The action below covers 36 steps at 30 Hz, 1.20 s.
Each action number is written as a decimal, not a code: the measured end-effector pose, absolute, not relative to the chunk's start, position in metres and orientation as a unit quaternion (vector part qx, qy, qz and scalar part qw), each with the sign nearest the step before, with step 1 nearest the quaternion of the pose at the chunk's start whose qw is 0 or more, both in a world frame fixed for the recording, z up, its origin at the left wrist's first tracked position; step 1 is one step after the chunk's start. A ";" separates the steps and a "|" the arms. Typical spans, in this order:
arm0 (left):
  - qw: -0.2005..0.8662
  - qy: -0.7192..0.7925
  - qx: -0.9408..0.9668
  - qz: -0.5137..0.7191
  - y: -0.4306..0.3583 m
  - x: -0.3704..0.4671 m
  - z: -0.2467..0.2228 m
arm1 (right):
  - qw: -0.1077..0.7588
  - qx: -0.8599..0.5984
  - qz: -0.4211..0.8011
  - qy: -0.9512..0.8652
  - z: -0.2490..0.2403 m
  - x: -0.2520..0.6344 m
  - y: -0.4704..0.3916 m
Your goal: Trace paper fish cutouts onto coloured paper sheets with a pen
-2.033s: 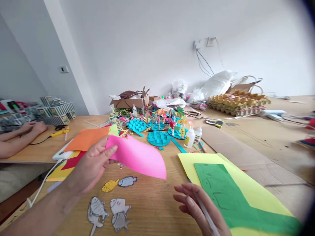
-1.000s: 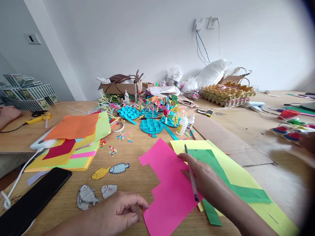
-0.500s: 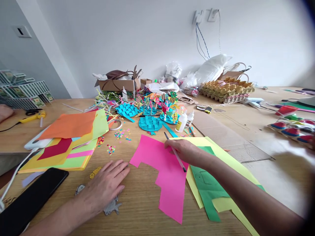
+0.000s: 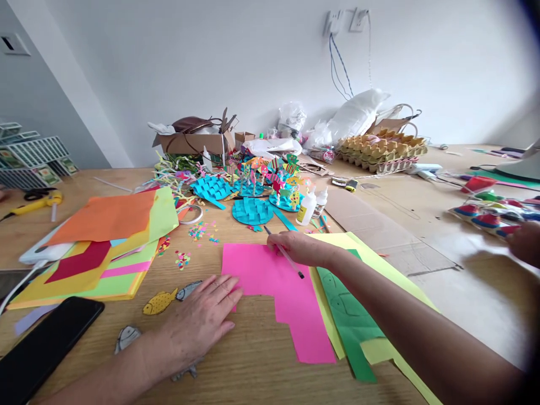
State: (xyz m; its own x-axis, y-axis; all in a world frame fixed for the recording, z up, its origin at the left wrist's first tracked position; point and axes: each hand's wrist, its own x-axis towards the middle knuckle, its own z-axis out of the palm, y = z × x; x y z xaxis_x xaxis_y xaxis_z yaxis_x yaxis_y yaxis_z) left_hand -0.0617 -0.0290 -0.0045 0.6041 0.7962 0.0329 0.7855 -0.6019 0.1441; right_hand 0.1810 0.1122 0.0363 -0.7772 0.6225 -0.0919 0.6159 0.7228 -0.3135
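Observation:
A pink paper [image 4: 274,275] with a stepped cut edge lies on the wooden table. Over its upper right part, my right hand [image 4: 299,247] is closed on a pen [image 4: 289,260], whose dark end points down and right. My left hand [image 4: 202,318] lies palm down with its fingers spread, fingertips at the paper's left edge. Around it are a yellow fish cutout [image 4: 159,302] and grey fish cutouts [image 4: 127,338], partly covered by the hand. Green paper [image 4: 348,304] with pencilled fish outlines rests on yellow-green paper [image 4: 375,264] under my right forearm.
At left are stacked coloured papers [image 4: 105,216], a black phone [image 4: 50,343] and a yellow glue gun [image 4: 37,205]. Blue woven paper discs [image 4: 253,211] and glue bottles [image 4: 306,208] stand behind. Egg trays [image 4: 379,151] are at back right. Another person's hand [image 4: 525,242] shows at the right edge.
The pink paper has turned counterclockwise, and its left edge now meets my left fingers. My right hand has shifted left with the pen. More of the fish cutouts shows; the camera view has shifted slightly.

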 end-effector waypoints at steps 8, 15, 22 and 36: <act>0.050 0.526 0.846 0.070 -0.027 -0.101 -0.006 | 0.010 -0.314 0.185 -0.931 0.025 0.179 0.120; 0.056 0.549 0.834 0.013 -0.016 -0.119 -0.003 | 0.015 -0.294 0.183 -0.938 0.019 0.175 0.122; 0.101 0.558 0.822 -0.055 -0.002 -0.109 0.018 | 0.026 -0.296 0.163 -0.941 0.015 0.168 0.119; 0.103 0.483 0.865 0.087 -0.010 -0.094 0.040 | 0.060 -0.320 0.190 -0.926 0.012 0.150 0.114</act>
State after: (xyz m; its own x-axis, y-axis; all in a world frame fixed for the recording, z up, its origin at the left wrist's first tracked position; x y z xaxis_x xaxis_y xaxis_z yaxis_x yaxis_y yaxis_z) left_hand -0.0939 -0.0101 0.0404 0.5173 0.8543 0.0510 0.8184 -0.5112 0.2623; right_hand 0.1501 0.1144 0.0116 -0.7886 0.6148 -0.0101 0.5691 0.7235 -0.3907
